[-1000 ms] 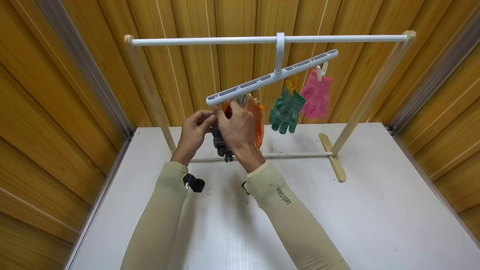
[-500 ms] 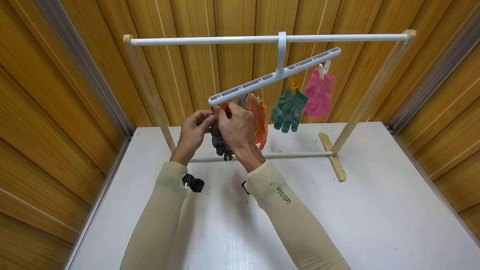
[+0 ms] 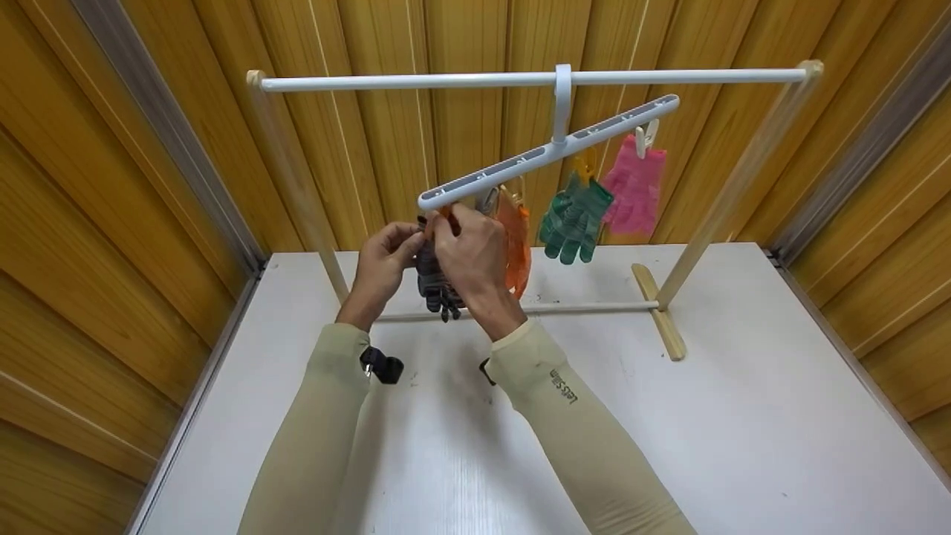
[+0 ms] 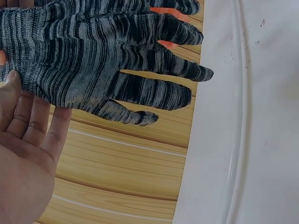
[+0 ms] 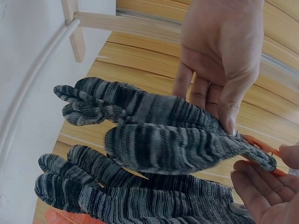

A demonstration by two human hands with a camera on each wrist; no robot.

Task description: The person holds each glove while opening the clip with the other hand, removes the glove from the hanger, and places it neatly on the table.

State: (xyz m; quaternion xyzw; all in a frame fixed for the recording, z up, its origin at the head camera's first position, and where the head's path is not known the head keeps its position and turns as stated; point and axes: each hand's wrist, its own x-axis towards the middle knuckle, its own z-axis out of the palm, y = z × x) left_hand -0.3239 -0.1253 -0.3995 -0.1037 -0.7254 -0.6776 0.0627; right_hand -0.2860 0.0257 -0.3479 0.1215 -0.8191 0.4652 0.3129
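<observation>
A black-and-grey striped knit glove (image 5: 163, 147) hangs fingers down just below the near end of a white clip hanger (image 3: 483, 180). My left hand (image 3: 380, 261) pinches its cuff between thumb and fingers. Close against it, my right hand (image 3: 475, 249) pinches an orange clothespin (image 5: 257, 143) at the cuff. In the right wrist view the pin overlaps the top of the cuff; whether it bites the cloth I cannot tell. A second striped glove (image 5: 149, 203) hangs alongside, with a grey clip (image 5: 239, 209) at its cuff.
From the same hanger dangle an orange glove (image 3: 516, 245), a green glove (image 3: 576, 223) on a yellow clip (image 3: 585, 167) and a pink glove (image 3: 637, 189) on a white clip (image 3: 643, 140). The hanger hooks over a rack's white bar (image 3: 446, 80), above a white table (image 3: 743, 416).
The hanger has shifted slightly to the right, and the green and pink gloves with it. Both hands stay nearly in place at the striped glove's cuff.
</observation>
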